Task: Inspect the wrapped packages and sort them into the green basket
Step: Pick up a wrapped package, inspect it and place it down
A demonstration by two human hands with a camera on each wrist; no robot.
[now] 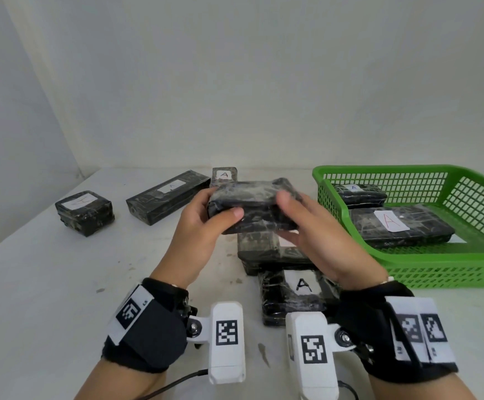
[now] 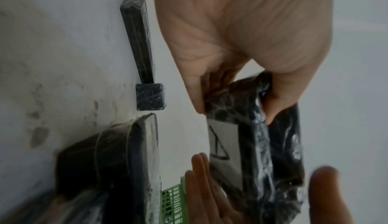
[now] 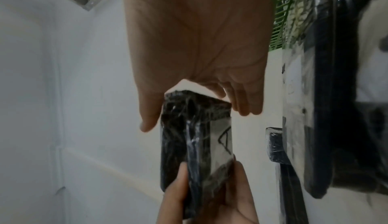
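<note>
Both hands hold one black film-wrapped package (image 1: 253,207) up above the table's middle. My left hand (image 1: 216,209) grips its left end, thumb on the near side. My right hand (image 1: 297,219) grips its right end, thumb on top. Its white label marked A (image 2: 224,144) faces down, away from the head view, and shows in both wrist views (image 3: 222,143). The green basket (image 1: 437,267) stands on the right with two labelled packages in it, a small one (image 1: 359,193) and a long one (image 1: 402,228).
On the white table lie more wrapped packages: a square one (image 1: 85,212) at the left, a long one (image 1: 168,194), a small one (image 1: 224,176) at the back, and two (image 1: 263,249) (image 1: 292,295) under my hands. Bare table (image 1: 61,284) shows at the near left.
</note>
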